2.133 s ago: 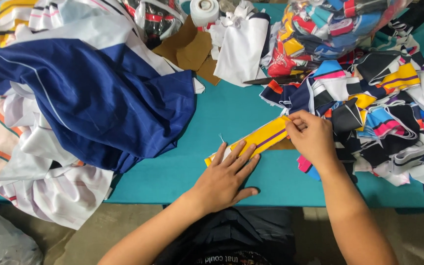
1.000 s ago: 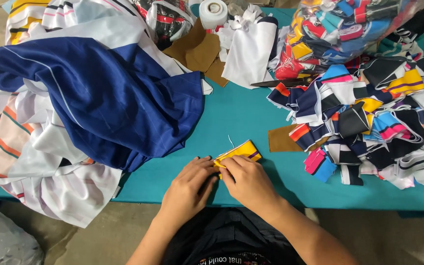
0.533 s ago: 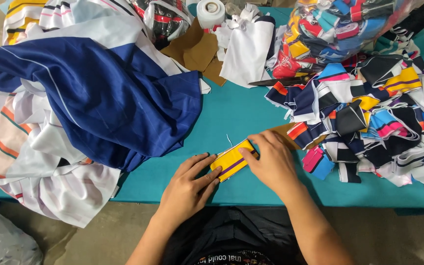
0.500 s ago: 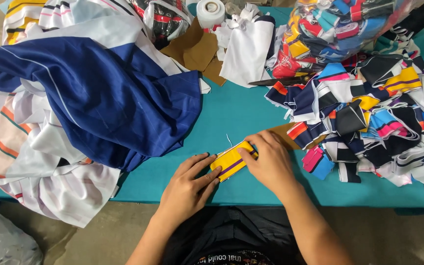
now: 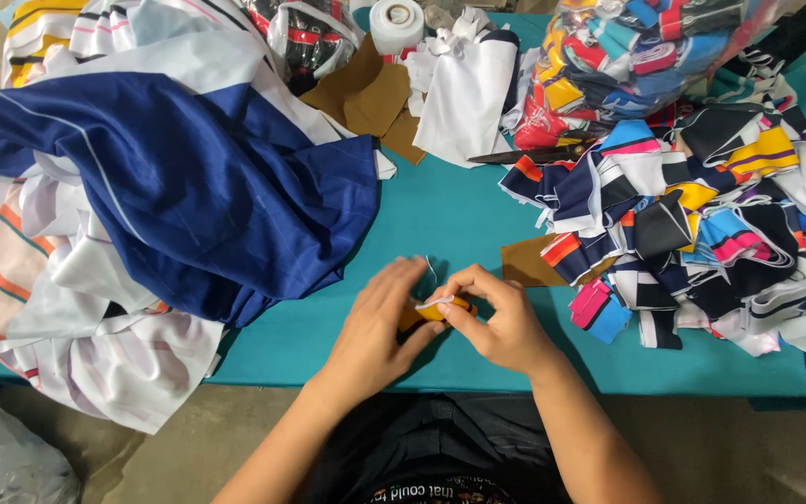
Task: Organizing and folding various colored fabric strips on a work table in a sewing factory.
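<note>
Both hands meet over the near middle of the teal table (image 5: pixel 459 210). My left hand (image 5: pixel 380 322) and my right hand (image 5: pixel 501 317) pinch a small folded yellow fabric piece (image 5: pixel 436 308) with a white edge between their fingertips. Most of the piece is hidden by the fingers. A thin white thread sticks up from it. A brown cardboard piece (image 5: pixel 526 263) lies just right of my right hand.
A large navy blue garment (image 5: pixel 188 187) over white striped clothes covers the left side. A heap of coloured fabric scraps (image 5: pixel 701 224) fills the right, black scissors (image 5: pixel 534 154) behind it. A white tape roll (image 5: pixel 396 23), brown cardboard pieces (image 5: pixel 366 98) and a clear bag of scraps (image 5: pixel 646 47) sit at the back.
The yellow strip lay stretched out under both hands; it has been folded up small, and both hands have closed together around it near the table's front.
</note>
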